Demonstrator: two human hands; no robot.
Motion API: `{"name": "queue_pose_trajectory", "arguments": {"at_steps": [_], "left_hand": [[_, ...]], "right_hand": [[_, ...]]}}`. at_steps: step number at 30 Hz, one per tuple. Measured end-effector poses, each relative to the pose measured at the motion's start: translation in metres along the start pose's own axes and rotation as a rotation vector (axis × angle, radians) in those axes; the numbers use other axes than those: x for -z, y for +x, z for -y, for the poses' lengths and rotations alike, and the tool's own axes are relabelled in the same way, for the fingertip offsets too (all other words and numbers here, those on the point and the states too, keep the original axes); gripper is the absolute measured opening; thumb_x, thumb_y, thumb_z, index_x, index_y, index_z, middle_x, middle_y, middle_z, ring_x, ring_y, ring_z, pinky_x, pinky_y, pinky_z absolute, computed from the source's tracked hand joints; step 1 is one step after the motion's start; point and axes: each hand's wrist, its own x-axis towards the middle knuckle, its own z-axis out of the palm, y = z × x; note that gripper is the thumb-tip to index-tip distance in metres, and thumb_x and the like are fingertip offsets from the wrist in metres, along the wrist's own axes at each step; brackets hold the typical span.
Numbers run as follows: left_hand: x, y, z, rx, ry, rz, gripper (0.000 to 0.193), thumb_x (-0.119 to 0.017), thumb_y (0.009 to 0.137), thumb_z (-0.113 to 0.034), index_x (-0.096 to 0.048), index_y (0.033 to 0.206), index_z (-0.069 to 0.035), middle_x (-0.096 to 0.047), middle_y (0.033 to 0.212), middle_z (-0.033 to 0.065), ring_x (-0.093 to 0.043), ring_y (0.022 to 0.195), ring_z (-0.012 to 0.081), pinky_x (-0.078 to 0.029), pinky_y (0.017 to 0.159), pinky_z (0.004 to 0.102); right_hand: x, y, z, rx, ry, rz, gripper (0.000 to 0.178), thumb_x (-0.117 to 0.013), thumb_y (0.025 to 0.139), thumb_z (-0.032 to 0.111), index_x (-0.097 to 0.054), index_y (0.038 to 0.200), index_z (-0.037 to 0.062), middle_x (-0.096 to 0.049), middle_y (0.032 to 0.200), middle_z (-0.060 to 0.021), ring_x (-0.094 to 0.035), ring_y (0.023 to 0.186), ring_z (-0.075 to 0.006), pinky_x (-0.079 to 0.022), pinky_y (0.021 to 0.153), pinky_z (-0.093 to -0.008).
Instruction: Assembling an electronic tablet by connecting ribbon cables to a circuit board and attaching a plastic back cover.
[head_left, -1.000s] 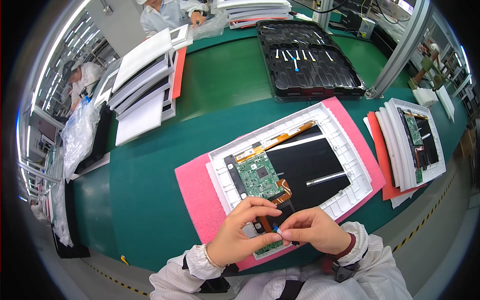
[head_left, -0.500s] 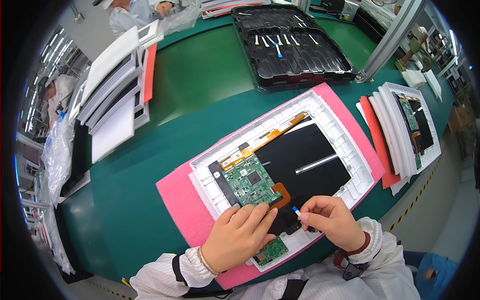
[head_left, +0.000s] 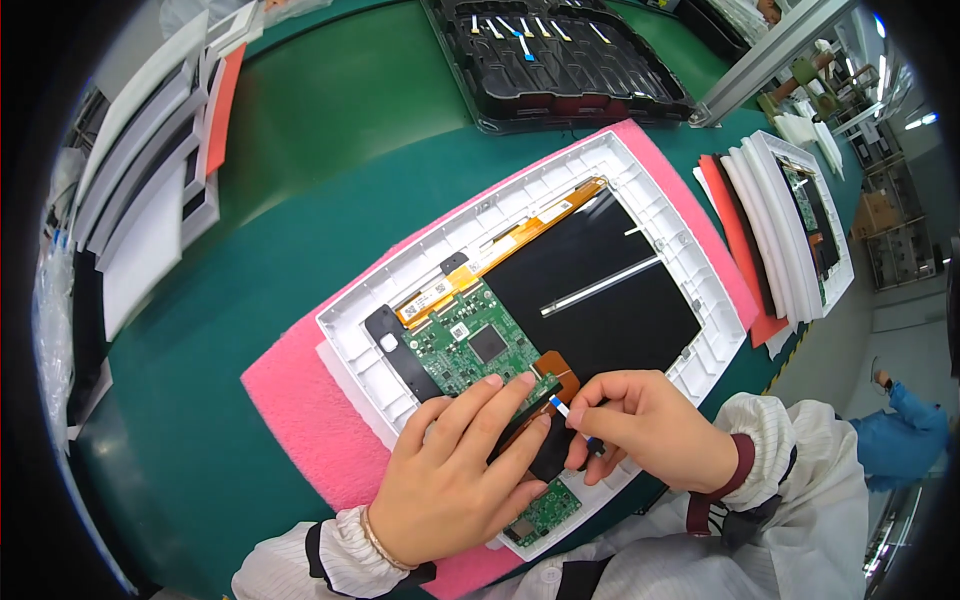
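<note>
The right hand (head_left: 655, 432) has brought the blue-tipped ribbon cable (head_left: 559, 404), pinched in its grip, nearer the left hand (head_left: 450, 490); its tip now seems level with the orange flex circuit (head_left: 562, 372). The left grip lies spread over the green circuit board (head_left: 455, 355).

The bare left hand (head_left: 455, 490) wears a thin tan bracelet (head_left: 377, 545) beside a white gathered sleeve (head_left: 345, 550) crossed by a black band (head_left: 316, 556); the bare right hand (head_left: 655, 430) has a maroon wristband (head_left: 741, 466).
</note>
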Motion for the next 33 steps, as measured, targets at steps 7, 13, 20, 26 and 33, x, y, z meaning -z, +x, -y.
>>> {"name": "queue_pose_trajectory", "arguments": {"at_steps": [7,13,20,26,33], "left_hand": [[-0.0033,-0.0024,0.0037,-0.01,0.018,-0.018,0.046,-0.068,0.077,-0.036,-0.065,0.118,-0.015,-0.05,0.136,0.011,-0.045,0.124,0.0303,-0.033,0.099,0.0441],[-0.0049,-0.0021,0.0049,-0.025,0.021,-0.032,0.046,-0.067,0.077,-0.037,-0.065,0.117,-0.014,-0.051,0.135,0.0115,-0.046,0.123,0.0302,-0.034,0.098,0.043],[-0.0065,-0.0022,0.0059,-0.028,0.015,-0.04,0.046,-0.067,0.077,-0.036,-0.065,0.117,-0.013,-0.051,0.135,0.0119,-0.047,0.122,0.0306,-0.034,0.098,0.0432],[-0.0059,-0.0012,0.0042,-0.027,0.007,-0.043,0.047,-0.067,0.076,-0.036,-0.065,0.117,-0.012,-0.052,0.135,0.0121,-0.047,0.122,0.0317,-0.036,0.096,0.0442],[-0.0036,0.001,0.0014,-0.004,0.051,-0.024,0.046,-0.066,0.077,-0.036,-0.066,0.117,-0.013,-0.053,0.133,0.0123,-0.047,0.121,0.032,-0.037,0.095,0.0441]], "right_hand": [[-0.0055,0.0026,0.004,-0.027,0.0,-0.061,0.016,-0.06,0.093,0.013,-0.062,0.099,-0.0014,-0.069,0.08,-0.0135,-0.067,0.062,-0.017,-0.056,0.057,-0.0248],[-0.0077,-0.0001,0.0061,-0.057,0.047,-0.062,0.02,-0.059,0.094,0.015,-0.062,0.102,-0.0024,-0.068,0.082,-0.0104,-0.066,0.064,-0.0142,-0.054,0.058,-0.022],[-0.0086,0.0007,0.0042,-0.049,0.072,-0.084,0.02,-0.059,0.094,0.014,-0.063,0.102,-0.0031,-0.068,0.083,-0.0113,-0.067,0.066,-0.0152,-0.056,0.06,-0.0234],[-0.0081,0.0019,0.0015,-0.044,0.079,-0.089,0.016,-0.06,0.094,0.014,-0.064,0.099,-0.0014,-0.07,0.084,-0.0133,-0.069,0.069,-0.018,-0.058,0.061,-0.0276],[-0.0085,0.0013,0.0031,-0.052,0.082,-0.085,0.017,-0.06,0.095,0.015,-0.064,0.1,-0.0011,-0.069,0.084,-0.0128,-0.069,0.069,-0.0178,-0.058,0.063,-0.0276]]}}
